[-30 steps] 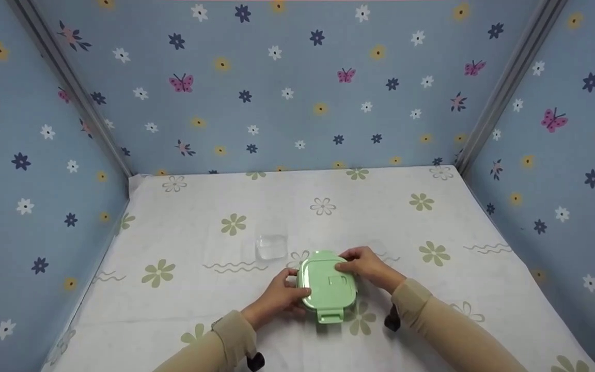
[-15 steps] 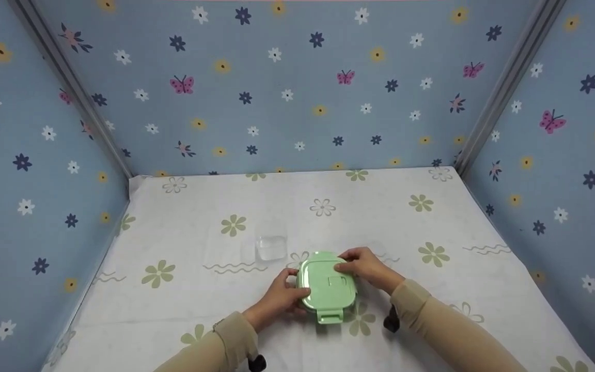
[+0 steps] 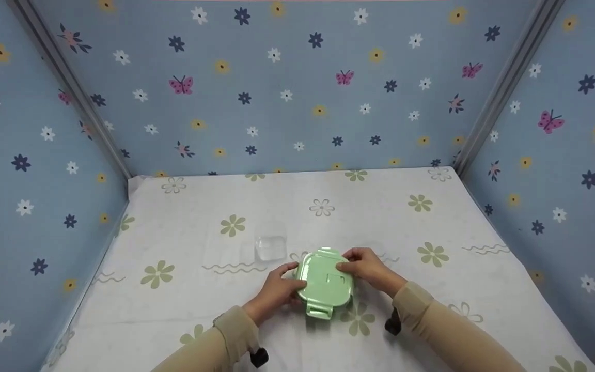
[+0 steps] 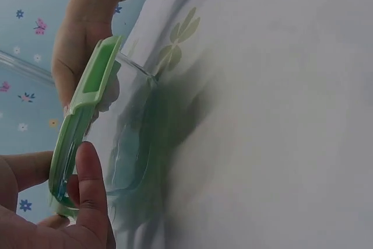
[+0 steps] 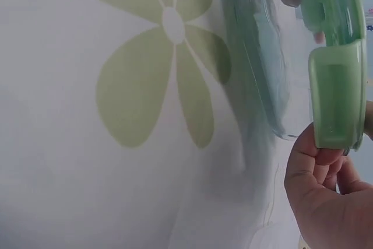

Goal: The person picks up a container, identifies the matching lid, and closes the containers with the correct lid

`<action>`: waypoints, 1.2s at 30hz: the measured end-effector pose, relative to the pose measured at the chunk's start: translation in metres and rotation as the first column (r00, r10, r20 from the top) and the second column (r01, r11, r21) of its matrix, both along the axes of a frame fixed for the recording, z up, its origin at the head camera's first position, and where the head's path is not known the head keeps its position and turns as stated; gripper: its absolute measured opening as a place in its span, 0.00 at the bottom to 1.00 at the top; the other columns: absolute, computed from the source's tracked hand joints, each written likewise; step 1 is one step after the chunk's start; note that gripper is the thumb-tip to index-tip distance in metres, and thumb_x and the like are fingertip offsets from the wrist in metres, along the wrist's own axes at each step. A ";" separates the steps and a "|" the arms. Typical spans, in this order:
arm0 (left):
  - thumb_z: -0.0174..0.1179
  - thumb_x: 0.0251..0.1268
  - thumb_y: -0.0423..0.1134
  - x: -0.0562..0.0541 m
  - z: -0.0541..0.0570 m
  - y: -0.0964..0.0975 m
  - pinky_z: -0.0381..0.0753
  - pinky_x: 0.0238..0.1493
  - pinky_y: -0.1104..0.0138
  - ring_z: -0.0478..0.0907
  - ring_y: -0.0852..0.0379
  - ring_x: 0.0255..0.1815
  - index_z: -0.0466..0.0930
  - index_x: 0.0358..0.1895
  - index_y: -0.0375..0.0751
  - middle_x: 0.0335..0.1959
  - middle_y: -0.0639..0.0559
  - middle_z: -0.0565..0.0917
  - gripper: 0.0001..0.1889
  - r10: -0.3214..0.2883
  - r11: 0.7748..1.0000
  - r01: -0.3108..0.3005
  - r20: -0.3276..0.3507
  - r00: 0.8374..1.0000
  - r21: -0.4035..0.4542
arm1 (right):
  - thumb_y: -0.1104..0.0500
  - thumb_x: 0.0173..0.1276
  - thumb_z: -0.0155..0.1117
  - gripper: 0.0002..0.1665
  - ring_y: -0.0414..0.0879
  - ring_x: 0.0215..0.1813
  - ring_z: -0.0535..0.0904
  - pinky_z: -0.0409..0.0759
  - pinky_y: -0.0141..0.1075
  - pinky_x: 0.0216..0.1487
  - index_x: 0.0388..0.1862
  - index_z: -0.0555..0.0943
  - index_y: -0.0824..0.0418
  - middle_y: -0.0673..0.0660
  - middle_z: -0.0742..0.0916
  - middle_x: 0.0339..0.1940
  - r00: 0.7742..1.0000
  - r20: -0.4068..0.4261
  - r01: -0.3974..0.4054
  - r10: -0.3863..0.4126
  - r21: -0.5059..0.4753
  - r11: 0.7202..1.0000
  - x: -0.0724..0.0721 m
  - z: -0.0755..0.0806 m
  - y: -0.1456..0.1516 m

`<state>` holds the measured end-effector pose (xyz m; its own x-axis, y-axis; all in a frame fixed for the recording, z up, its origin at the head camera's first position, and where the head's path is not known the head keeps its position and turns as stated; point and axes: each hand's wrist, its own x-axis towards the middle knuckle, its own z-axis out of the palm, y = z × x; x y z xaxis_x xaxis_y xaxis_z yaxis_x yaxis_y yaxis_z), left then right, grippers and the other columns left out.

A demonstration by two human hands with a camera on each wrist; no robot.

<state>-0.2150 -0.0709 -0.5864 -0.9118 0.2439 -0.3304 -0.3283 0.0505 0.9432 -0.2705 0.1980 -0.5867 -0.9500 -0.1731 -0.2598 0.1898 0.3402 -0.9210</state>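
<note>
A food container with a pale green lid (image 3: pixel 324 279) lies between both hands, and its clear glass body (image 4: pixel 129 155) shows below the lid. The left hand (image 3: pixel 275 289) grips the lid's left edge, thumb on top and fingers below the rim. At the far right edge, the right hand (image 3: pixel 369 268) pinches the lid, its thumb on top. A side flap (image 5: pixel 338 94) of the lid sticks outward, beside the right fingers. Whether the lid sits fully on the glass, I cannot tell.
A small clear, box-shaped thing (image 3: pixel 270 249) stands left of the container and farther back. White flowered cloth (image 3: pixel 173 320) covers the table. Blue patterned panels (image 3: pixel 287 72) enclose its back and sides.
Over the last half second, the green lid has turned slightly clockwise, its near flap swinging left. The left hand has moved a little away from the body. The right hand has hardly moved.
</note>
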 end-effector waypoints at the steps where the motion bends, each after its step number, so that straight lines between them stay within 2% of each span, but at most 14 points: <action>1: 0.67 0.66 0.34 -0.001 0.001 0.000 0.86 0.33 0.65 0.82 0.59 0.27 0.62 0.80 0.26 0.33 0.49 0.85 0.40 0.010 1.000 -0.010 0.002 1.000 -0.008 | 0.62 0.68 0.78 0.12 0.42 0.38 0.77 0.78 0.31 0.36 0.45 0.85 0.66 0.51 0.84 0.35 1.000 -0.001 0.002 -0.002 -0.009 1.000 0.000 0.000 0.000; 6: 0.71 0.63 0.35 -0.003 0.003 0.001 0.86 0.37 0.66 0.81 0.59 0.30 0.68 0.72 0.23 0.38 0.48 0.84 0.37 0.053 0.997 -0.052 0.011 0.999 -0.064 | 0.63 0.68 0.77 0.12 0.41 0.36 0.76 0.79 0.31 0.34 0.44 0.83 0.66 0.51 0.81 0.34 1.000 0.001 0.010 -0.010 -0.048 0.999 0.003 0.003 0.004; 11: 0.71 0.61 0.31 -0.005 0.005 0.003 0.87 0.38 0.65 0.82 0.58 0.32 0.71 0.64 0.24 0.42 0.45 0.84 0.30 0.119 0.992 -0.118 0.008 0.993 -0.040 | 0.63 0.70 0.76 0.12 0.41 0.35 0.77 0.80 0.30 0.33 0.45 0.82 0.66 0.51 0.80 0.34 1.000 0.009 0.016 -0.016 -0.057 0.998 0.005 0.003 0.007; 14: 0.71 0.60 0.30 -0.006 0.007 0.004 0.87 0.38 0.65 0.81 0.58 0.32 0.74 0.61 0.25 0.43 0.45 0.83 0.26 0.151 0.988 -0.152 -0.009 0.988 -0.023 | 0.63 0.71 0.75 0.11 0.41 0.34 0.77 0.80 0.30 0.32 0.44 0.81 0.66 0.51 0.80 0.33 1.000 0.003 0.023 -0.023 -0.072 0.997 0.007 0.003 0.007; 19: 0.72 0.60 0.30 -0.009 0.009 0.004 0.89 0.40 0.64 0.82 0.58 0.35 0.80 0.57 0.24 0.43 0.46 0.85 0.23 0.168 0.985 -0.170 -0.045 0.985 -0.026 | 0.64 0.71 0.75 0.11 0.40 0.34 0.78 0.80 0.30 0.31 0.43 0.79 0.66 0.51 0.81 0.33 0.999 0.002 0.046 -0.046 -0.105 0.993 0.011 0.004 0.009; 27: 0.73 0.61 0.27 -0.019 0.007 0.006 0.90 0.40 0.66 0.84 0.59 0.34 0.85 0.53 0.22 0.41 0.43 0.89 0.18 0.218 0.975 -0.221 -0.112 0.970 -0.020 | 0.63 0.73 0.72 0.10 0.42 0.35 0.80 0.84 0.32 0.32 0.43 0.79 0.65 0.53 0.82 0.34 0.995 0.054 0.093 -0.087 -0.122 0.988 0.017 0.006 0.011; 32: 0.73 0.62 0.27 -0.027 0.004 0.006 0.90 0.40 0.67 0.85 0.60 0.35 0.89 0.48 0.24 0.41 0.41 0.91 0.13 0.236 0.965 -0.253 -0.188 0.953 -0.070 | 0.63 0.73 0.71 0.11 0.42 0.34 0.81 0.89 0.36 0.35 0.46 0.78 0.66 0.54 0.82 0.36 0.991 0.091 0.109 -0.096 -0.147 0.983 0.021 0.008 0.013; 36: 0.72 0.64 0.30 -0.033 0.003 0.006 0.91 0.42 0.66 0.86 0.59 0.37 0.90 0.47 0.28 0.41 0.41 0.92 0.11 0.230 0.955 -0.261 -0.205 0.951 -0.138 | 0.62 0.71 0.72 0.12 0.43 0.34 0.82 0.91 0.38 0.37 0.46 0.79 0.66 0.54 0.83 0.35 0.991 0.088 0.109 -0.097 -0.149 0.983 0.025 0.010 0.014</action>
<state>-0.2476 -0.0646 -0.5834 -0.9853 -0.0378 -0.1666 -0.1704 0.1471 0.9743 -0.2453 0.2123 -0.5768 -0.9420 -0.1188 -0.3139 0.2919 0.1715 -0.9409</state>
